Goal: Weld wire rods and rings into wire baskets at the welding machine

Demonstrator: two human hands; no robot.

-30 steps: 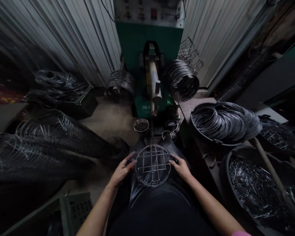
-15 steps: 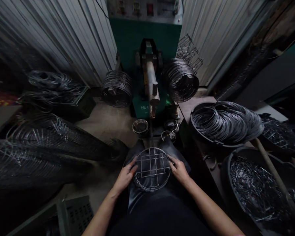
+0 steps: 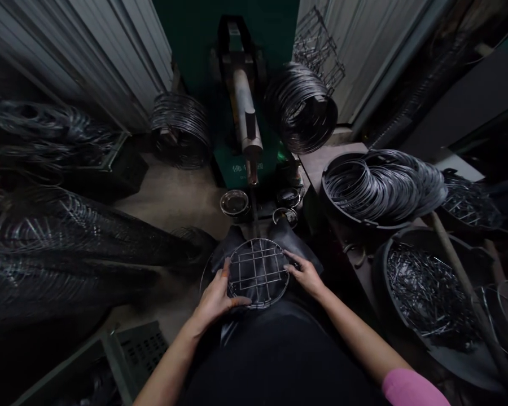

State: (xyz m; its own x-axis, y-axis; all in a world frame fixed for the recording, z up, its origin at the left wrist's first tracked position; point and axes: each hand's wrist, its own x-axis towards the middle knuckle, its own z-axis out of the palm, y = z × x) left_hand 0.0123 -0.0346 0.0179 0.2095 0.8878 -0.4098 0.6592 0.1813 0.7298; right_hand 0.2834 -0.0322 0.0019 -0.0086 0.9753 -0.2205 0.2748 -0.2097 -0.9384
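Corrugated metal walls (image 3: pixel 97 62) closed off the dim workshop behind a green machine (image 3: pixel 275 28), whose pale cylindrical arm (image 3: pixel 242 93) pointed toward the seated person, with one coil of wire to its left (image 3: pixel 181 121) and another to its right (image 3: pixel 298 84). Below the arm's tip sat a few small round dishes, the left one (image 3: pixel 234 198) nearest the person's left knee. Over the dark-clothed lap (image 3: pixel 288 243), at the middle of it all, was a round wire grid (image 3: pixel 254 277), a circular rim crossed by straight bars. From where I stood, the left hand (image 3: pixel 215 296) was spread wide around the grid's left side, fingers up along the rim and thumb reaching to the near edge. The right hand (image 3: pixel 305 275) was partly curled, its fingertips and thumb meeting the rim on the opposite side; how tightly it pressed, I could not tell. A pink sleeve (image 3: pixel 412 388) showed at the right elbow. Further right, a dark tub (image 3: pixel 366 224) held a heap of wire rings (image 3: pixel 400 183), and nearer stood a larger tub (image 3: pixel 383 293) of short metal pieces (image 3: pixel 427 290), a pole (image 3: pixel 452 254) slanting across it. Long dark bundles of wire (image 3: pixel 93 225) lay off to the left, beyond a green crate (image 3: pixel 110 361).
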